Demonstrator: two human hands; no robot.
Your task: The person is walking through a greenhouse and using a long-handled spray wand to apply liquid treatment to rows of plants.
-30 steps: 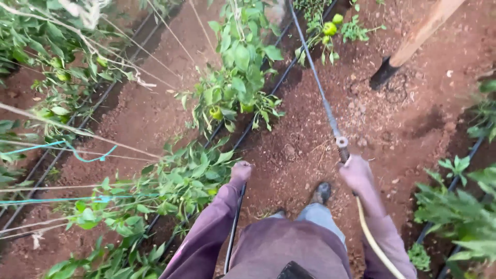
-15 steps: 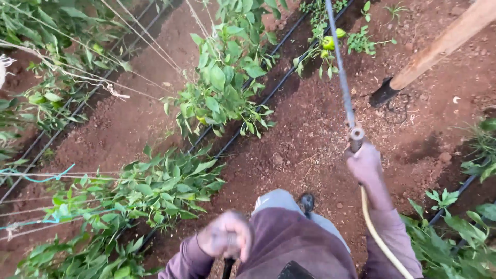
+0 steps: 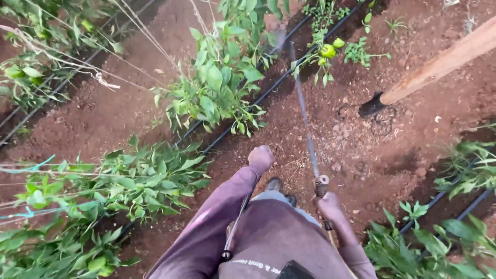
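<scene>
My right hand [image 3: 329, 207] grips the handle of a long thin spray lance [image 3: 305, 121] that points up the frame toward leafy green plants [image 3: 222, 82] and green unripe fruits [image 3: 330, 49]. A pale hose runs from the handle down past my right arm. My left hand [image 3: 261, 157] is a closed fist, stretched forward over the red soil beside a black drip line [image 3: 243, 113]; nothing shows in it. Both arms wear purple sleeves. A shoe tip [image 3: 275, 184] shows between my arms.
Rows of staked plants [image 3: 119, 181] tied with strings fill the left. More plants [image 3: 454, 170] and black drip lines lie at the right. A wooden pole [image 3: 439, 64] leans in from the upper right, its dark base in red soil.
My left hand has gone from near my chest out to an extended fist. The lance has swung its tip to the left, and my right hand has dropped lower.
</scene>
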